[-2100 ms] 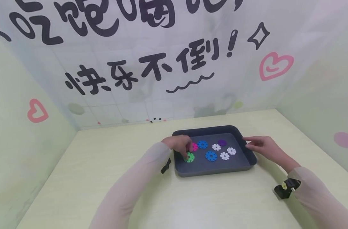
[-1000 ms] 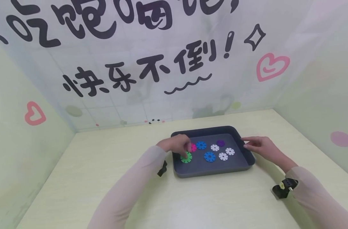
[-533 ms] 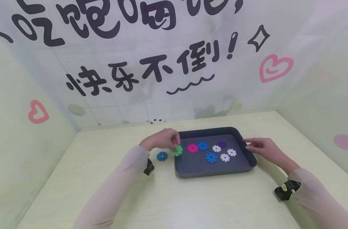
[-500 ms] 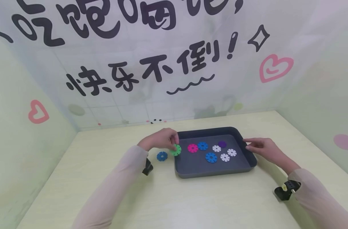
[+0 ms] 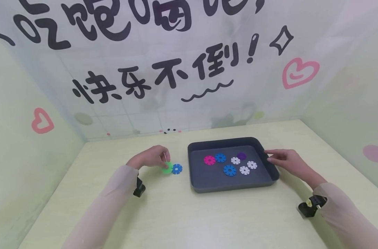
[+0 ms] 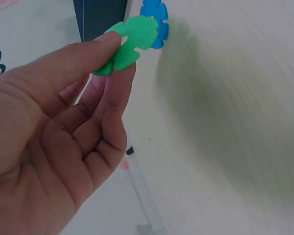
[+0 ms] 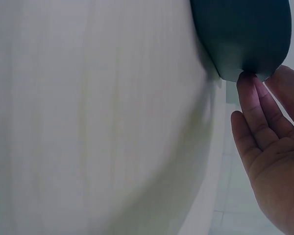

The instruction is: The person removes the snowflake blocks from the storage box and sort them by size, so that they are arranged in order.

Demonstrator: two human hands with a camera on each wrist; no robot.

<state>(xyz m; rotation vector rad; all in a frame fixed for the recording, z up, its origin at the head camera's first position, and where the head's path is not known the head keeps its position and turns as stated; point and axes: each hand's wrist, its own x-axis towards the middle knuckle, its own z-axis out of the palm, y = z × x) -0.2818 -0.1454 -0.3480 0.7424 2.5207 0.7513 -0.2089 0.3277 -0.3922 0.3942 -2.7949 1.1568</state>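
Between thumb and fingertips my left hand pinches a green notched plastic snowflake disc, held at a tilt over the table. A blue snowflake disc lies on the table just right of it, overlapped by the green one in the head view. My right hand grips the right wall of a dark grey tray; in the right wrist view its fingertips are on the outer wall and the thumb is partly hidden behind the rim.
Inside the tray lie a pink disc, two blue discs, a purple disc and three white discs. Printed cloth walls stand around the pale table at the back and sides.
My left hand has lifted the green disc out of the tray and carried it left over the rim to beside the blue disc on the table. The right hand stays at the tray.
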